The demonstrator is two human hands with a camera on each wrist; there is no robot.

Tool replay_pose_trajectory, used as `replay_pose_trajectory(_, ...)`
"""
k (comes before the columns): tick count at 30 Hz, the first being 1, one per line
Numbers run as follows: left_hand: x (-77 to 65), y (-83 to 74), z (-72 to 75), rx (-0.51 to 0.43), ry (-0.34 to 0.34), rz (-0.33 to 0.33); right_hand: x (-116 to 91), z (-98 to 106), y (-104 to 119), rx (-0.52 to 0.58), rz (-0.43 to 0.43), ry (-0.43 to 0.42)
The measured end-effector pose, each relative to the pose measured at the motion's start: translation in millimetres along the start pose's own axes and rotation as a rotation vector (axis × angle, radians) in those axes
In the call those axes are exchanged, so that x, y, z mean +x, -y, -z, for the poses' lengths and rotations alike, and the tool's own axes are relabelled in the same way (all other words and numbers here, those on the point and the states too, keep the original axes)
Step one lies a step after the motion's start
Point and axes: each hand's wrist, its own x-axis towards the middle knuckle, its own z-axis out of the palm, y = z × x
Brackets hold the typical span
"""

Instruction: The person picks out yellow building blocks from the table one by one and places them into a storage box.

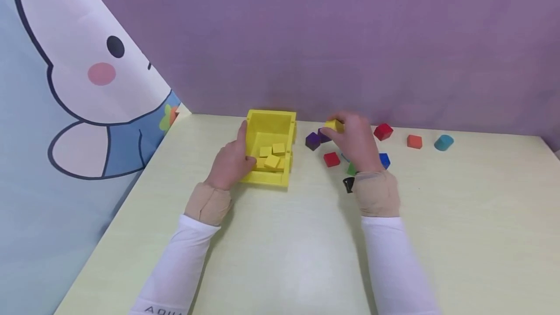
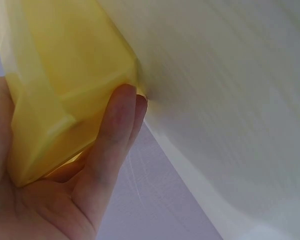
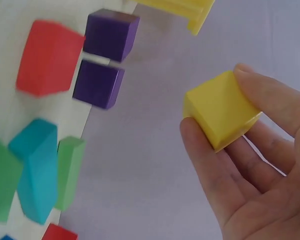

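A yellow bin [image 1: 272, 123] stands near the back edge of the table with several yellow blocks [image 1: 272, 161] inside. My left hand [image 1: 232, 162] grips its left wall, thumb over the rim; in the left wrist view the fingers [image 2: 117, 115] wrap the outside of the bin [image 2: 70, 55]. My right hand [image 1: 356, 140] pinches a yellow cube [image 3: 222, 110] between thumb and fingertips, to the right of the bin. Beside that hand lie two purple cubes [image 3: 111, 34] and a red block [image 1: 331, 159]. Part of the block group is hidden under the right hand.
Right of the right hand are a red block [image 1: 383, 131], an orange-red block [image 1: 414, 141] and a teal cylinder [image 1: 444, 143]. A blue block [image 1: 384, 160] and a small black object [image 1: 348, 184] lie by the right wrist. A purple backdrop [image 1: 350, 38] rises behind the table [image 1: 297, 256].
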Motion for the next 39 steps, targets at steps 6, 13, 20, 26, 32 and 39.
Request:
replay_pose_trajectory(6, 0.0, 1.6, -0.1, -0.011, 0.001, 0.005, 2.8, -9.0, 11.6, 0.005, -0.005, 0.014)
replay_pose_trajectory(13, 0.4, 3.8, -1.7, -0.014, -0.006, -0.015, 9.5, -22.4, 23.1, 0.008, 0.059, 0.032)
replay_pose_trajectory(20, -0.5, 4.5, -2.1, -0.017, -0.007, -0.018, 17.1, -37.4, 34.5, 0.049, 0.138, 0.057)
replay_pose_trajectory(26, 0.6, 4.5, -1.8, -0.016, -0.025, -0.034, 23.3, -47.9, 49.1, 0.021, 0.194, 0.105)
replay_pose_trajectory(32, 1.2, 5.8, 1.7, -0.014, -0.033, -0.035, 30.4, -59.7, 64.6, -0.036, 0.244, 0.146)
replay_pose_trajectory(39, -0.8, 3.5, -2.4, 0.002, -0.048, -0.054, 34.9, -71.7, 70.0, -0.047, 0.251, 0.207)
